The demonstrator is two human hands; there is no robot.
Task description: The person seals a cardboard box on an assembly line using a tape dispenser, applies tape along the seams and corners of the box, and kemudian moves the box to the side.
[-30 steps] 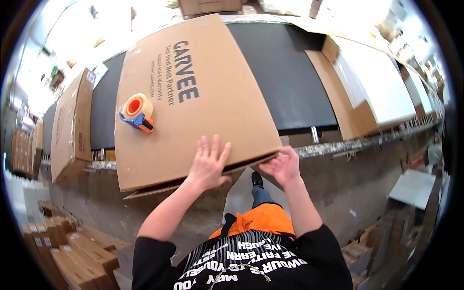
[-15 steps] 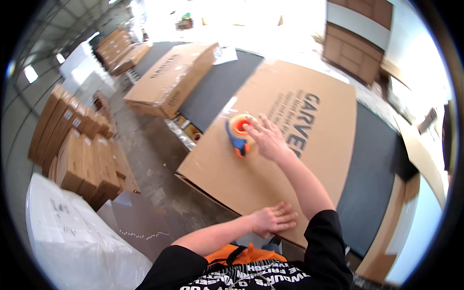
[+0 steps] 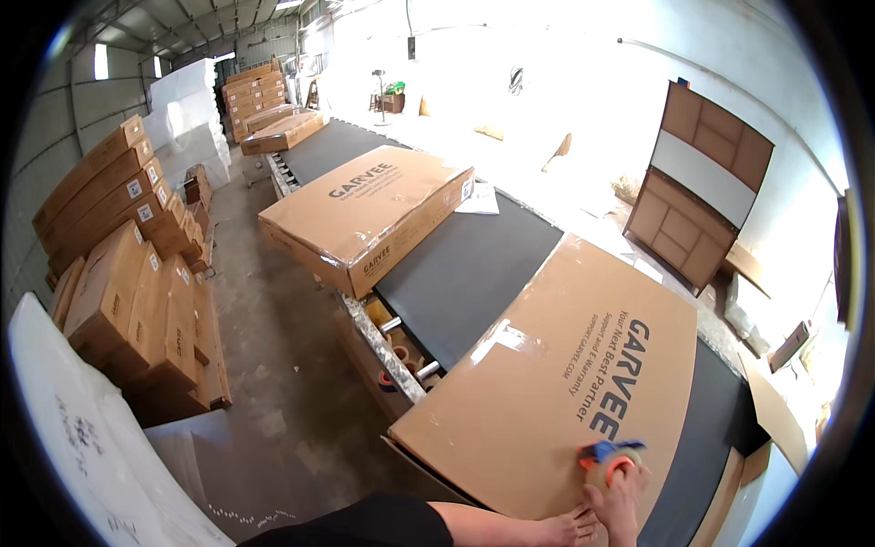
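Observation:
A large flat cardboard box (image 3: 510, 410) with dark printing lies in front of me on a dark conveyor belt. Over its near right part, my right hand (image 3: 623, 500) grips a tape dispenser (image 3: 602, 470) with a blue and orange frame and a tan roll on an orange core. Close beside it, my left hand (image 3: 567, 529) rests on the cardboard near the near edge, its fingers laid out and partly cut off by the frame's lower edge. Whether tape runs between the hands I cannot tell. A strip of clear tape (image 3: 506, 339) shines on the box's far left side.
Another taped box (image 3: 365, 214) stands farther along the conveyor belt (image 3: 478, 264), with a white paper (image 3: 481, 199) beside it. Tape rolls (image 3: 398, 354) lie under the conveyor's edge. Stacked cartons (image 3: 137, 301) and a white wrapped bundle (image 3: 68, 438) stand at left.
My right hand has taken hold of the tape dispenser and brought it from the box's middle to its near right part. My left hand stays by the near edge. The view has swung leftward.

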